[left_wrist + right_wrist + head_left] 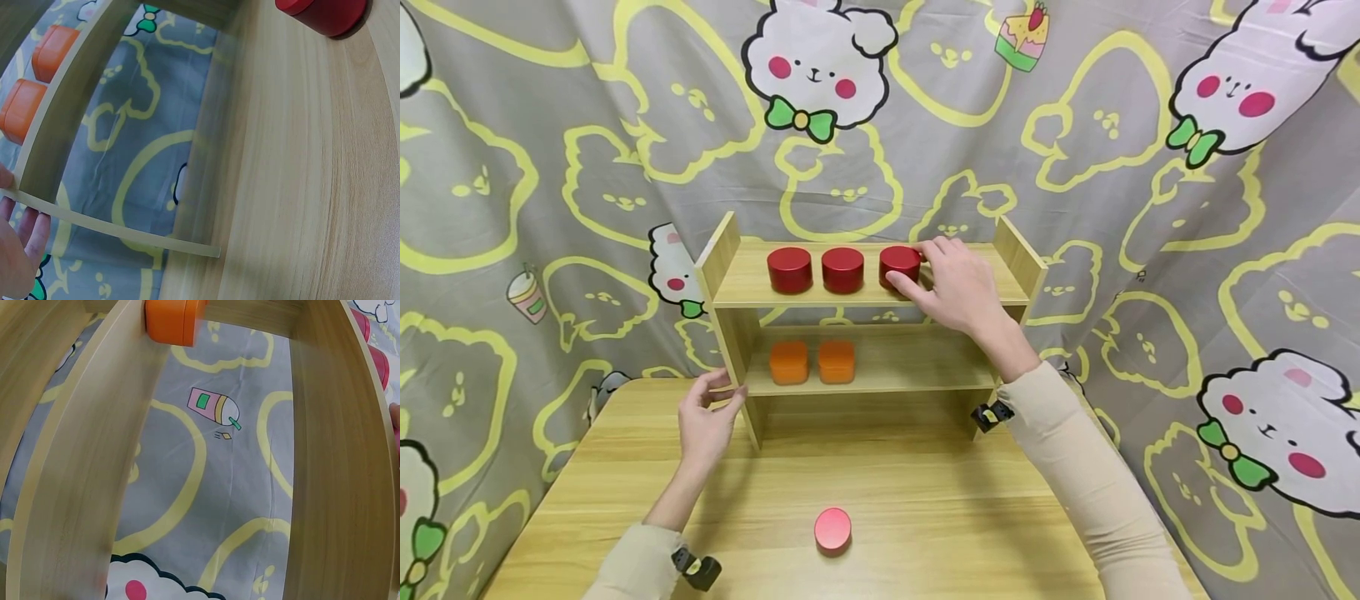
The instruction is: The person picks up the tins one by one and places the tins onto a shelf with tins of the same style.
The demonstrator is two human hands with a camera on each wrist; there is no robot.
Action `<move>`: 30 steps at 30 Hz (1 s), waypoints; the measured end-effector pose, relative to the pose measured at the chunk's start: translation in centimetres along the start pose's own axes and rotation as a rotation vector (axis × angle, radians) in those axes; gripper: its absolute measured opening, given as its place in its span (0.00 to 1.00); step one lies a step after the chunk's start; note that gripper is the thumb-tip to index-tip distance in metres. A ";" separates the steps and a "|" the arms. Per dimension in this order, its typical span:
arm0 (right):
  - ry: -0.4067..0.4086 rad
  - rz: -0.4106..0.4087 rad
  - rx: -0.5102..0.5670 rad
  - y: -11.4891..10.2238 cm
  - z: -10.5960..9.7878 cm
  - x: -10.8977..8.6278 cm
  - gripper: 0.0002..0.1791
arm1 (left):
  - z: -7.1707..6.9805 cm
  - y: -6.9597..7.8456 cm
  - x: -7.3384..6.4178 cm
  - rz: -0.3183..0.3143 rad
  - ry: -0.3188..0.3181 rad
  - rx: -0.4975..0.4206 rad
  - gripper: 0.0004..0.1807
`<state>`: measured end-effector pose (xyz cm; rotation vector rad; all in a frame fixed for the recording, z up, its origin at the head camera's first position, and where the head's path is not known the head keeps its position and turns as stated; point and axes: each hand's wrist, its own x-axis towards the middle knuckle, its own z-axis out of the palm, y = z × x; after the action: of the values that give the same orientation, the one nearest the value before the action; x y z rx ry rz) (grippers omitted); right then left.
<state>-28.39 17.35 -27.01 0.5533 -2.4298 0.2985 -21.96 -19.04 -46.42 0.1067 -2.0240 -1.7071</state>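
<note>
Worktop (910, 492) is bearing the shelf (857, 303) near its far edge. My left hand (707, 417) is pinching the left panel (728, 350), thumb against fingers. My right hand (958, 283) is grasping the rightmost red tin (897, 257) on the top board (1011, 287); two more tins (790, 271) are standing toward its left end. A fourth tin (832, 531) is sitting toward the worktop's near edge. Orange boxes (789, 363), two, are resting by the middle board's left end.
</note>
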 end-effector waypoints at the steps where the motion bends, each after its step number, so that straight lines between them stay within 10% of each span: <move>1: -0.002 0.000 0.000 0.0 0.0 0.0 0.35 | 0.0 0.0 0.0 -0.002 0.000 0.000 0.19; 30: 0.250 -0.188 -0.023 0.4 -1.3 -5.0 0.45 | 0.2 0.0 -0.1 0.014 0.012 -0.009 0.19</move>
<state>-24.28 19.74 -29.14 0.6855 -2.1219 0.2443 -21.99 -18.86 -46.48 0.0991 -2.0027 -1.7029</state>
